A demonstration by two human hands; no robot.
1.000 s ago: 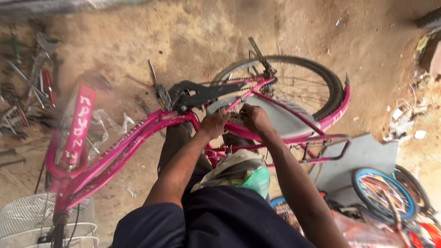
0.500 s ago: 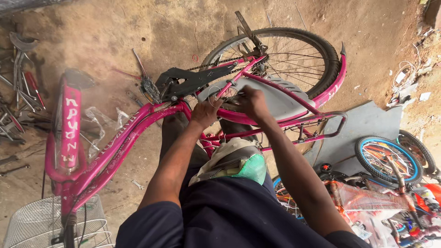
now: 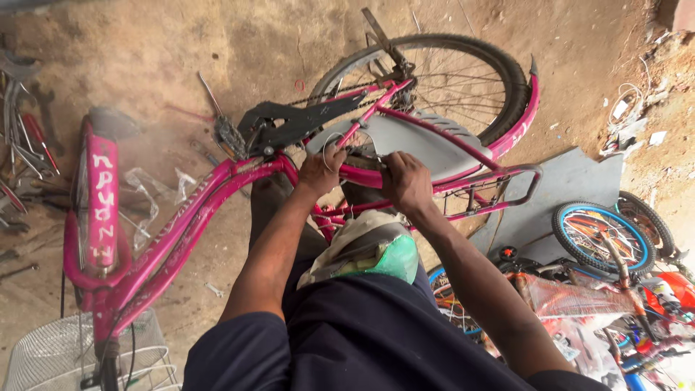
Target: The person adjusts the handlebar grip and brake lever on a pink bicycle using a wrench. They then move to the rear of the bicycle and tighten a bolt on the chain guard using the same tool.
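A pink bicycle (image 3: 188,210) stands upside down on the dirt floor in front of me. Its rear wheel (image 3: 463,80) is up at the far side and a black chain guard (image 3: 304,119) runs along the chain. My left hand (image 3: 321,172) is closed at the frame joint beside the chain guard, and a thin looped cable (image 3: 331,141) rises from its fingers. My right hand (image 3: 407,182) is wrapped over the pink frame tube (image 3: 362,176) just to the right, its knuckles close to the left hand. A green and cream bundle (image 3: 369,250) rests on my lap below the hands.
A wire basket (image 3: 51,358) sits at the bike's front, lower left. Hand tools (image 3: 22,145) lie on the ground at the left edge. A small blue-rimmed bicycle (image 3: 604,242) and other colourful small bikes crowd the right. A grey sheet (image 3: 572,181) lies under them.
Both hands stay on the same spot of the frame. The view has shifted so the bicycle sits slightly more to the left and higher.
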